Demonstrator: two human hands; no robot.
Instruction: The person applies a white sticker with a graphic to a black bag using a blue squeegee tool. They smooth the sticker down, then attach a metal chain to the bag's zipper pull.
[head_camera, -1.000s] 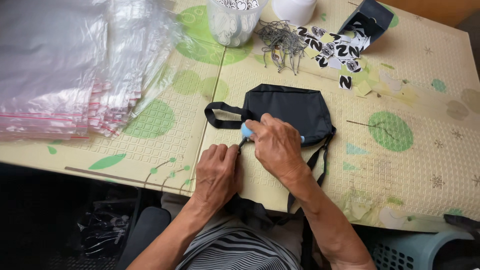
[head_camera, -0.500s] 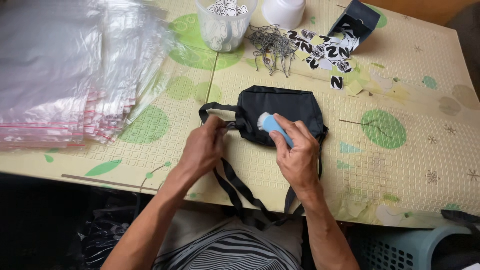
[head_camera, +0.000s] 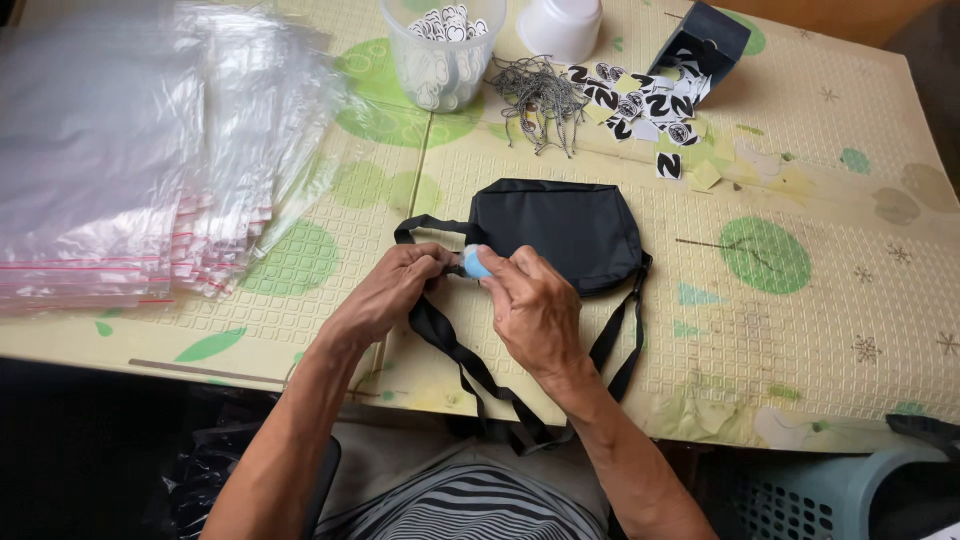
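Note:
A small black fabric bag (head_camera: 572, 228) with a long black strap (head_camera: 466, 358) lies flat on the patterned mat. My right hand (head_camera: 533, 308) grips a small light-blue object (head_camera: 475, 263) at the bag's near-left edge. My left hand (head_camera: 391, 288) pinches the strap close to where it meets the bag, right beside the blue object. Both hands meet at that corner. The strap's loop hangs over the table's front edge toward my lap.
A thick stack of clear zip bags (head_camera: 120, 160) covers the left. At the back stand a clear cup of small tags (head_camera: 441, 50), a white cup (head_camera: 558, 24), a pile of thin strings (head_camera: 541, 101), black-and-white tags (head_camera: 640, 105) and a dark box (head_camera: 703, 40). A basket (head_camera: 830, 495) sits bottom right.
My left hand moved up from the table's front edge to the bag's strap. My right hand brought the blue object from over the bag's middle to its left corner.

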